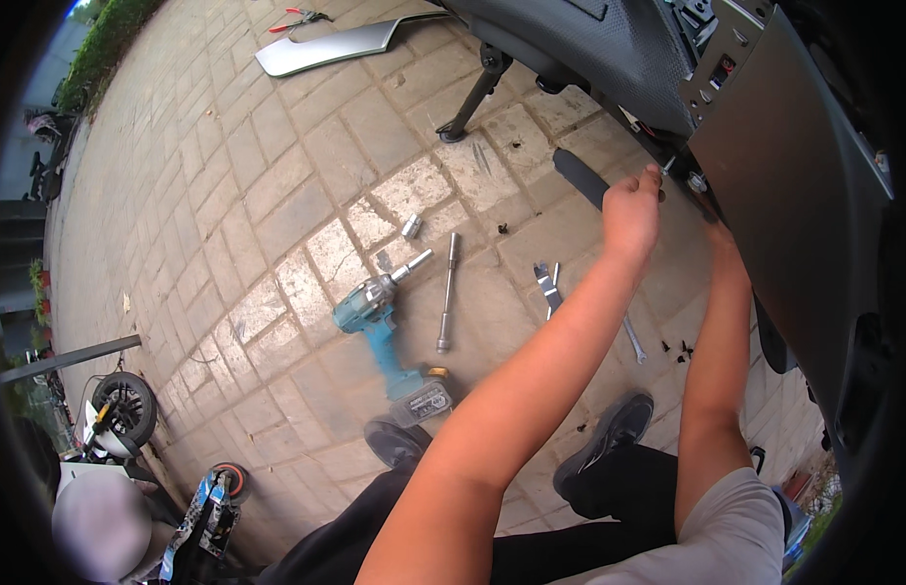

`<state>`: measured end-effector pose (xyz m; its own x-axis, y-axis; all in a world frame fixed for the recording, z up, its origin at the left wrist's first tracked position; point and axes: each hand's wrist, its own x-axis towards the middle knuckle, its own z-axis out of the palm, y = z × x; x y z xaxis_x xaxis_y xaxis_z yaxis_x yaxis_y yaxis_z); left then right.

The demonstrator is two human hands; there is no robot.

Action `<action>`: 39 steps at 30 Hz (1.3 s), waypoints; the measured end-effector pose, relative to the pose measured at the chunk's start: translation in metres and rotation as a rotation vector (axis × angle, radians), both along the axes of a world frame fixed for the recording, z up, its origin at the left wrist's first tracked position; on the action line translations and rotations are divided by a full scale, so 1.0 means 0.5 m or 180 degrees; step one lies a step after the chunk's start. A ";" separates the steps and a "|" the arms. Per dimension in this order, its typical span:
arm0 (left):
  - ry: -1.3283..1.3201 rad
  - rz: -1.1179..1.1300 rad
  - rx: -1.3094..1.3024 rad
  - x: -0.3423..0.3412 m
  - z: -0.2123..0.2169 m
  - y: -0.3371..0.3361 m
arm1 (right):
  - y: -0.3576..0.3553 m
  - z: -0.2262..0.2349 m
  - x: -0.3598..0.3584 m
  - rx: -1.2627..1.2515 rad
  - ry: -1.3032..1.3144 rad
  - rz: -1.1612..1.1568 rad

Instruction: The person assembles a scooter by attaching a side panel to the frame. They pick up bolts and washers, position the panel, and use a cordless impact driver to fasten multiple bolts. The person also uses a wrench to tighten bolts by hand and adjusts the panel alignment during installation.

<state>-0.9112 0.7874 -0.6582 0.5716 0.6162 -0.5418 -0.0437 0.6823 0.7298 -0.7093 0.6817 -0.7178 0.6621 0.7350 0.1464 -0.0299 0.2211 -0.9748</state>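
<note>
Grey paving stones [277, 195] form the ground outdoors, with a hedge at the far edge. The left hand [631, 210] reaches up to the underside of a scooter [794, 195], fingers [652, 179] curled together against a small bolt [683, 168]; whether they grip it I cannot tell. The right hand [718, 234] sits just beyond, its fingers hidden behind the dark panel. Below the fingers lie a blue drill [385, 336], a long socket bar [448, 292] and a wrench [545, 288].

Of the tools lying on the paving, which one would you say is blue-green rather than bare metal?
The cordless power driver, blue-green with a black battery base. The long socket extension bar beside it and the wrench are plain metal.
</note>
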 end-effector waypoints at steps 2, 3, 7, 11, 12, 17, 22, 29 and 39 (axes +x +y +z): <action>-0.0022 0.0017 0.0024 0.001 -0.003 -0.002 | 0.001 0.000 -0.001 0.0025 0.0017 -0.0005; -0.0063 0.0029 0.0035 0.002 -0.005 -0.002 | 0.002 -0.001 -0.002 0.0028 0.0019 -0.0005; 0.0015 0.0453 0.0275 0.012 -0.006 -0.010 | 0.001 -0.001 -0.003 0.0048 0.0057 -0.0005; 0.0030 0.0469 0.0288 0.019 0.000 -0.014 | 0.001 0.002 -0.004 0.0076 0.0073 -0.0015; 0.0023 0.0478 0.0313 0.021 0.002 -0.014 | 0.000 0.003 -0.005 0.0074 0.0077 -0.0020; 0.0117 0.0469 0.0445 0.031 0.007 -0.008 | 0.004 0.007 -0.004 0.0106 0.0102 -0.0032; 0.0221 0.0214 0.0559 0.035 0.001 0.001 | 0.005 0.007 -0.002 0.0127 0.0130 -0.0036; 0.0265 0.0253 0.0566 0.037 -0.001 0.001 | 0.005 0.009 -0.003 0.0117 0.0149 -0.0023; 0.0023 0.0354 0.0406 0.034 -0.003 0.001 | 0.022 0.026 0.002 0.0216 0.0201 0.0161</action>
<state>-0.8942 0.7881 -0.6600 0.4926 0.7394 -0.4590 -0.1082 0.5754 0.8107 -0.7081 0.6925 -0.7051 0.6339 0.7575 0.1561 -0.1037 0.2832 -0.9534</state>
